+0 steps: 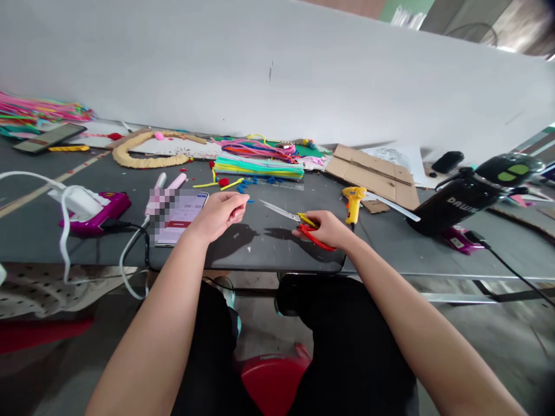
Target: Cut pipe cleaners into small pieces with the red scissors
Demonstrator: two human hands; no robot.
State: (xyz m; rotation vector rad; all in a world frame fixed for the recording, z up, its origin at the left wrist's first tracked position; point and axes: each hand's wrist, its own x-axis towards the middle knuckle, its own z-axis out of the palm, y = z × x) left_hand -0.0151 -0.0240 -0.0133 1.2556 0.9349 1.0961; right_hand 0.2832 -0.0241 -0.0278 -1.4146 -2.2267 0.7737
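My right hand (326, 230) is wrapped round the red and yellow handles of a pair of scissors (281, 211). The blades point left, slightly parted, toward my other hand. Closed in a pinch, my left hand (223, 215) has a small bit of blue pipe cleaner (250, 200) showing at its fingertips; the rest of that piece is hidden. Just beyond it, several short blue pipe cleaner pieces (243, 186) lie scattered on the grey table. Behind these is a bundle of green, yellow and white pipe cleaners (259, 167).
Left of my hands lie a phone (184, 222) with a timer and a purple power strip (96, 214). A yellow glue gun (354, 203), folded cardboard (375, 173) and a black bottle (459, 199) stand or lie to the right. A tan curved form (130, 155) rests behind.
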